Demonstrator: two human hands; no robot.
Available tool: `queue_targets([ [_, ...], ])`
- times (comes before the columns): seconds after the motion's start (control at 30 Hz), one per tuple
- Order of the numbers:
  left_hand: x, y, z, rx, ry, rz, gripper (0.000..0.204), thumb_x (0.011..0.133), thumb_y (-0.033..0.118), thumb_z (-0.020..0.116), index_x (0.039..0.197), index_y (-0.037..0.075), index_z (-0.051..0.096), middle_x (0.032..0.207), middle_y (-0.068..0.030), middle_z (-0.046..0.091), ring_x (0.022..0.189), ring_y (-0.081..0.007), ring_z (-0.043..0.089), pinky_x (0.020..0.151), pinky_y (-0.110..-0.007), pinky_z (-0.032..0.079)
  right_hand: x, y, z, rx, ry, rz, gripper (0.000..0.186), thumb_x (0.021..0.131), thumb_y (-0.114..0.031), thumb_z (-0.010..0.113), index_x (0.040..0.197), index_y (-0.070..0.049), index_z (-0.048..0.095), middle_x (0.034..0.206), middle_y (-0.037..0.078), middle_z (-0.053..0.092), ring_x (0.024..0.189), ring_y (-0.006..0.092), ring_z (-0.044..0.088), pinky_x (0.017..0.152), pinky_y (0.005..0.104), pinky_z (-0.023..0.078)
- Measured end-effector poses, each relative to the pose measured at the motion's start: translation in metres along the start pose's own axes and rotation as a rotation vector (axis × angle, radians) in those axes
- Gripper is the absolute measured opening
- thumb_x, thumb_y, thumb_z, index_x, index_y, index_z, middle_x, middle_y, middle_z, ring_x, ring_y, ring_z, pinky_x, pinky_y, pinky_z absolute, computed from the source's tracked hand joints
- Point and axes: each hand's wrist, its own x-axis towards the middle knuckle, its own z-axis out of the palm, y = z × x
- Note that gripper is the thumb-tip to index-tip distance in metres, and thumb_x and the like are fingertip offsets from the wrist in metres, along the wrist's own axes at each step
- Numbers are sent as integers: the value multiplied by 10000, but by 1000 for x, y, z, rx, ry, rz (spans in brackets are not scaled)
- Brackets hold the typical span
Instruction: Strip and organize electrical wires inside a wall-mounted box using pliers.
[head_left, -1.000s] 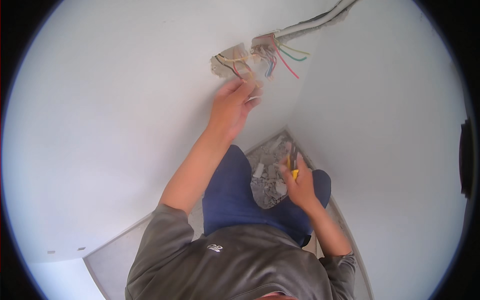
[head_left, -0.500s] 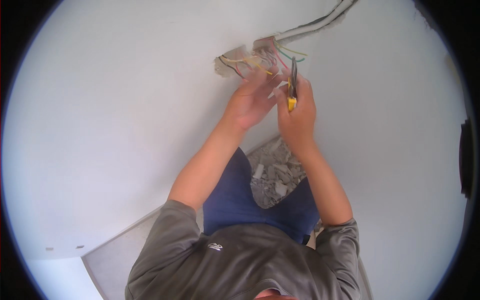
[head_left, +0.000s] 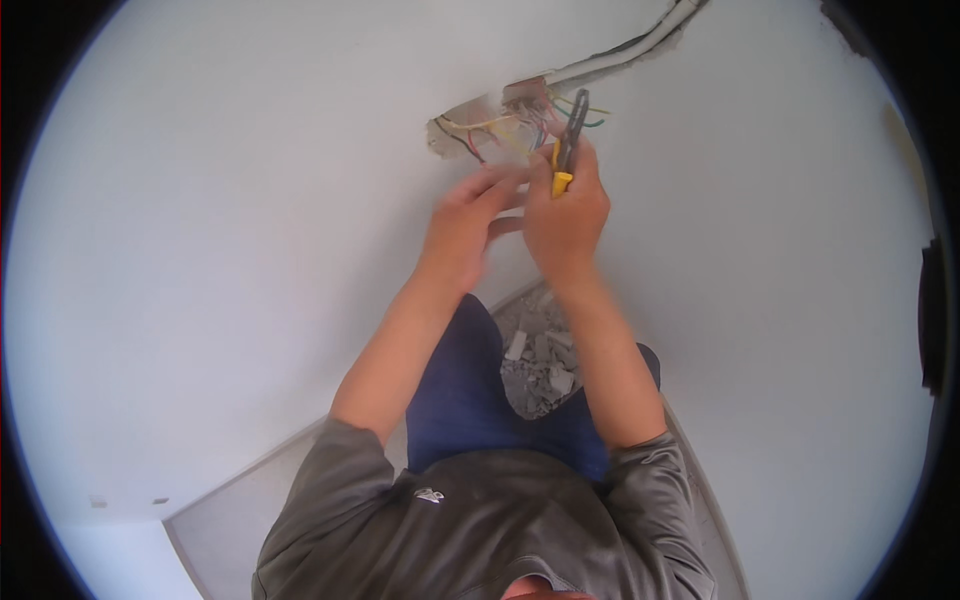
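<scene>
My right hand (head_left: 568, 215) is closed round a pair of pliers (head_left: 563, 183) with yellow and black handles, whose dark head points up toward the wall. Just left of it is my left hand (head_left: 468, 225), smeared by motion, its fingers reaching toward the right hand; whether a wire lies between them cannot be made out. Above both hands, loose wires in black, red, yellow and white (head_left: 470, 130) hang from a rough opening (head_left: 445, 140) in the wall. Beside that, a reddish-brown junction box (head_left: 526, 92) holds more wires, with green ones (head_left: 590, 122) sticking out to the right.
Pale conduit pipes (head_left: 640, 45) run in a chased groove from the box up to the right. Grey rubble (head_left: 540, 365) lies on the floor between my legs. White walls (head_left: 230, 250) meet at a corner in front of me.
Both hands have drawn down and left, away from the box. The pliers moved with my right hand and tilted slightly to the right. My left hand's fingers shifted down below the wires.
</scene>
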Motion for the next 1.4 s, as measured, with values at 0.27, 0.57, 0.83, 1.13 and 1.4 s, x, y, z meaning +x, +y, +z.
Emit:
queue_targets([
  [0.27,9,51,0,1317,156,1010,225,917,108,627,1132,56,666,981,-82,685,732,-189,688,634,-318,526,10,-3,12,58,158,-56,302,875,-18,600,1177,-32,593,966,118,684,849,258,683,760,349,527],
  [0.57,42,66,7,1598,43,894,189,890,170,663,1052,73,678,879,-101,705,720,-242,690,642,-347,529,32,-16,15,119,159,-85,287,892,-49,572,1178,-28,582,960,126,686,870,289,676,776,371,523],
  [0.83,54,54,10,1458,125,863,115,907,158,642,977,73,673,828,-76,703,644,-209,679,594,-324,521,3,10,3,-57,48,-159,439,862,-136,637,1262,-16,501,1058,182,603,955,357,602,787,441,489],
  [1.13,55,54,3,1493,16,936,109,917,140,611,973,74,677,859,-49,691,642,-171,680,592,-302,519,-18,44,26,-309,50,-180,519,802,-194,723,1238,-12,507,957,162,556,841,346,565,715,440,480],
  [1.4,58,49,7,1535,113,946,115,908,113,602,972,50,674,871,-64,679,686,-189,683,620,-312,523,-7,49,27,-459,140,-327,571,722,-173,773,1215,-28,524,927,128,556,809,302,561,656,397,481],
])
